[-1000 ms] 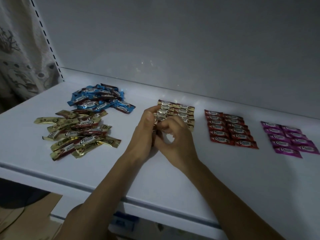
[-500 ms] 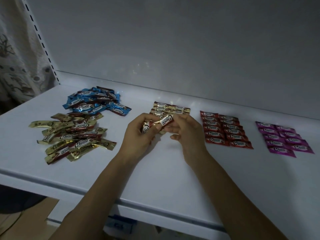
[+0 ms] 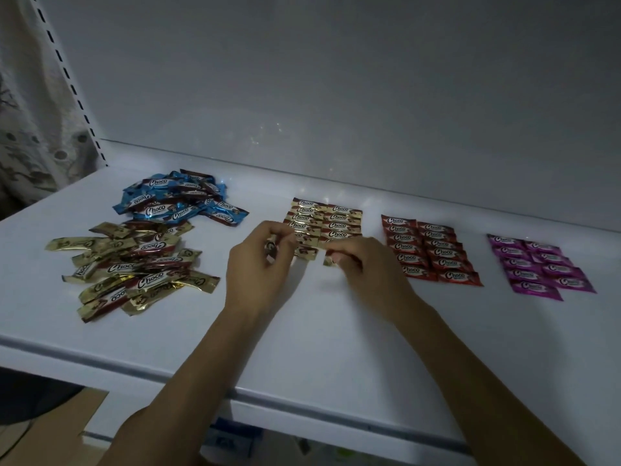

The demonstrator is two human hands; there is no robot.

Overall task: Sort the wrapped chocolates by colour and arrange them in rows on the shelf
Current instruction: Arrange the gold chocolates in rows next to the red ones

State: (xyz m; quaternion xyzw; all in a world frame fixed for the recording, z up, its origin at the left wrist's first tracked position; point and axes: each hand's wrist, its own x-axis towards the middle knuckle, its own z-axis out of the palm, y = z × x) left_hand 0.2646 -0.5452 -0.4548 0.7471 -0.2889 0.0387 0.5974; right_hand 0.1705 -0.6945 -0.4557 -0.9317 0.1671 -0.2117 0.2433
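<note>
— Grey back panel [image 3: 336, 79] fills most of what I can see. Below it the white shelf [image 3: 302, 338] runs wide, with a patterned curtain [image 3: 30, 129] hanging at the far left.

— What's lying on it?

— Biggest is a loose gold heap [image 3: 131, 267] of wrapped chocolates at the left. A loose blue heap [image 3: 181, 200] sits just behind it, nearer the panel. Right of centre are the red rows [image 3: 430, 250], two columns side by side. The purple rows [image 3: 537, 264] lie apart at the far right, also in two columns. The gold rows [image 3: 326, 220] sit in the middle, between the heaps and the red.

— And the hands?

— Both are at the near end of the gold rows. The left hand [image 3: 258, 274] is curled round a gold chocolate [image 3: 271, 252], perhaps more than one; I can't tell. The right hand [image 3: 366, 267] pinches another gold piece [image 3: 329, 258] in its fingertips, low against the shelf at the foot of the right column.
</note>
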